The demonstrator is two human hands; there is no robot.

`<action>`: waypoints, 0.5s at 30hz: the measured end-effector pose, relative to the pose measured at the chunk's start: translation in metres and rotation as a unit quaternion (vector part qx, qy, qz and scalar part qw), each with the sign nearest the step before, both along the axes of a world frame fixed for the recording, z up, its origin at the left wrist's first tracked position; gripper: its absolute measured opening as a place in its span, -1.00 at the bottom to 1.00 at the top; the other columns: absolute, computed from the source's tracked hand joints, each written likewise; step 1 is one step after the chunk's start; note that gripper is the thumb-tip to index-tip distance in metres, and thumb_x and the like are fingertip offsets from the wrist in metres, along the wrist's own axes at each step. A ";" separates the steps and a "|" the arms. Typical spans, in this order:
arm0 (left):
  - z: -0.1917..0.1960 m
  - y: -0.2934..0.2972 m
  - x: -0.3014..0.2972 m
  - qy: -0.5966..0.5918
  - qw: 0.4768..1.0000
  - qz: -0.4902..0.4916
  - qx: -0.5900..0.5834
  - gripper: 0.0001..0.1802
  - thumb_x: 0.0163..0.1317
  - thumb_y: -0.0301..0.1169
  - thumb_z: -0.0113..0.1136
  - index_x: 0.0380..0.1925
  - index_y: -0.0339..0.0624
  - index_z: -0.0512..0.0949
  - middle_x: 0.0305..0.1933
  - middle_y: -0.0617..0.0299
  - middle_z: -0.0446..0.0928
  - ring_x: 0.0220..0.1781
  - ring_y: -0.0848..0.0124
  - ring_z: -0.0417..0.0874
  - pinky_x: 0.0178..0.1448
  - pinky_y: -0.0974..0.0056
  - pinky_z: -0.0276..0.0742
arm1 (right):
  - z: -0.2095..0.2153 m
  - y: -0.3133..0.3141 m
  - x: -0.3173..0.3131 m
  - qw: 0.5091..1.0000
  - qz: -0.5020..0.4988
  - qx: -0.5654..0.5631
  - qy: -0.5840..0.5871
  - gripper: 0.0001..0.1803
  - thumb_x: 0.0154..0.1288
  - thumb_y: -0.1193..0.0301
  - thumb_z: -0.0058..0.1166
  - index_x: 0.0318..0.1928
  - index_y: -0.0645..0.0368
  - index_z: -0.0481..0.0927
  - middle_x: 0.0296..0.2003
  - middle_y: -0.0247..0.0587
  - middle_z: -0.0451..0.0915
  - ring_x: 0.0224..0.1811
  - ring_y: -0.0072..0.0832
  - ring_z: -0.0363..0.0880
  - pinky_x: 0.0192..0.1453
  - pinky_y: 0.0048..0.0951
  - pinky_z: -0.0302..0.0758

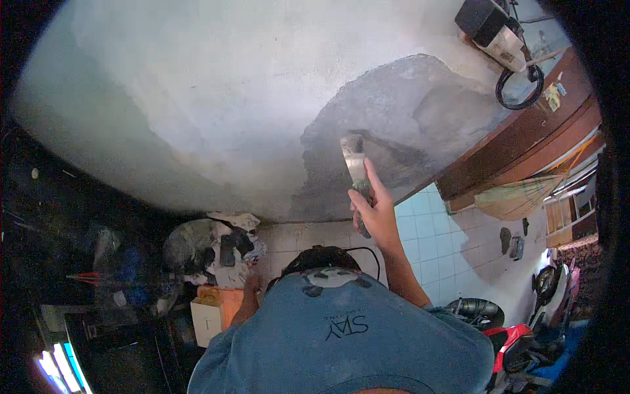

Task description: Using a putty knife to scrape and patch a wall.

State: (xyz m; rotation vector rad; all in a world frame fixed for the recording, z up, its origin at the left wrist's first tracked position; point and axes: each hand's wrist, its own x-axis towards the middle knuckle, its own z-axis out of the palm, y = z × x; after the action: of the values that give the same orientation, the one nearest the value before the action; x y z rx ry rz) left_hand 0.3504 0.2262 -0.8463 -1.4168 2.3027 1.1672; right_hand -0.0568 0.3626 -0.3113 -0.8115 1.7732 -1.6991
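My right hand (375,211) is closed around the dark handle of a putty knife (355,161), its index finger stretched along toward the metal blade. The blade's tip is at the pale wall (230,72), over a dark grey patch (394,98) with an uneven edge. A darker smear spreads to the right of the blade. My left hand (252,284) hangs low by my side, near a grey sack (193,243); it is small and dim, and its fingers cannot be made out.
An orange and white box (209,322) stands at lower left. A black and white device (492,33) with a coiled black cable (520,92) hangs upper right, beside a brown door frame (485,164). Beyond are a netted hammock (518,197), sandals (505,240) and a red vehicle (515,345).
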 end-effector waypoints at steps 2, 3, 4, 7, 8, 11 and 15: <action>0.000 -0.013 -0.006 0.036 0.999 0.023 0.014 -0.63 0.21 -0.17 0.08 -0.16 -0.23 0.57 -0.41 -0.01 0.62 -0.41 -0.03 0.62 -0.31 -0.04 0.51 | 0.002 0.004 0.002 1.000 -0.009 -0.003 -0.003 -0.26 0.35 0.53 0.04 0.47 0.11 0.03 -0.46 -0.34 0.44 -0.59 -0.67 0.37 -0.63 -0.57 0.38; -0.001 -0.022 -0.010 0.071 0.996 0.050 0.034 -0.63 0.21 -0.17 0.08 -0.16 -0.23 0.57 -0.41 -0.01 0.62 -0.42 -0.03 0.62 -0.31 -0.04 0.51 | 0.004 0.005 0.002 1.000 -0.013 -0.010 -0.011 -0.25 0.34 0.53 0.05 0.47 0.13 0.03 -0.43 -0.33 0.45 -0.53 -0.66 0.39 -0.60 -0.56 0.40; 0.000 -0.030 -0.015 0.110 0.988 0.085 0.061 -0.63 0.21 -0.17 0.08 -0.16 -0.23 0.57 -0.42 -0.01 0.62 -0.42 -0.03 0.62 -0.32 -0.04 0.51 | 0.006 0.006 0.002 1.000 -0.017 -0.016 -0.018 -0.24 0.33 0.53 0.06 0.47 0.14 0.03 -0.39 -0.33 0.45 -0.47 -0.65 0.41 -0.58 -0.56 0.42; 0.010 -0.054 -0.029 0.250 0.943 0.170 0.136 -0.63 0.21 -0.16 0.08 -0.16 -0.23 0.57 -0.43 -0.01 0.62 -0.43 -0.04 0.62 -0.33 -0.04 0.51 | 0.003 0.004 0.001 0.999 0.015 -0.023 -0.029 -0.22 0.30 0.53 0.09 0.46 0.20 0.02 -0.23 -0.25 0.52 -0.41 -0.63 0.43 -0.54 -0.57 0.43; 0.023 -0.061 -0.041 0.222 0.974 0.037 0.021 -0.63 0.23 -0.17 0.08 -0.16 -0.24 0.57 -0.41 -0.02 0.61 -0.41 -0.03 0.62 -0.30 -0.03 0.52 | 0.002 0.003 0.003 0.999 0.017 -0.022 -0.028 -0.22 0.30 0.53 0.09 0.46 0.20 0.02 -0.23 -0.25 0.52 -0.41 -0.63 0.43 -0.54 -0.57 0.43; 0.104 -0.081 -0.112 0.210 0.932 -0.124 -0.268 -0.59 0.26 -0.15 0.05 -0.12 -0.27 0.56 -0.31 -0.08 0.60 -0.29 -0.03 0.61 -0.18 0.00 0.52 | -0.002 0.004 0.004 0.999 0.003 -0.022 -0.042 -0.30 0.30 0.51 0.11 0.41 0.24 0.16 -0.24 -0.23 0.55 -0.43 -0.62 0.47 -0.53 -0.54 0.44; 0.249 -0.074 -0.182 0.194 0.953 -0.195 -0.124 -0.46 0.35 -0.15 -0.02 0.23 -0.25 0.37 0.22 -0.03 0.47 0.18 -0.01 0.51 0.33 0.09 0.34 | -0.006 0.011 -0.001 0.994 0.022 0.032 -0.101 -0.59 0.31 0.48 0.11 0.15 0.24 0.42 -0.33 -0.30 0.52 -0.40 -0.60 0.50 -0.52 -0.53 0.44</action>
State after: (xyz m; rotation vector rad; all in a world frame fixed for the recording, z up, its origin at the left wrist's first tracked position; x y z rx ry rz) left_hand 0.1683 0.1520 -0.5972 -0.7750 2.9129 1.1393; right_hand -0.0575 0.3737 -0.3172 -0.6223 1.6521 -1.6255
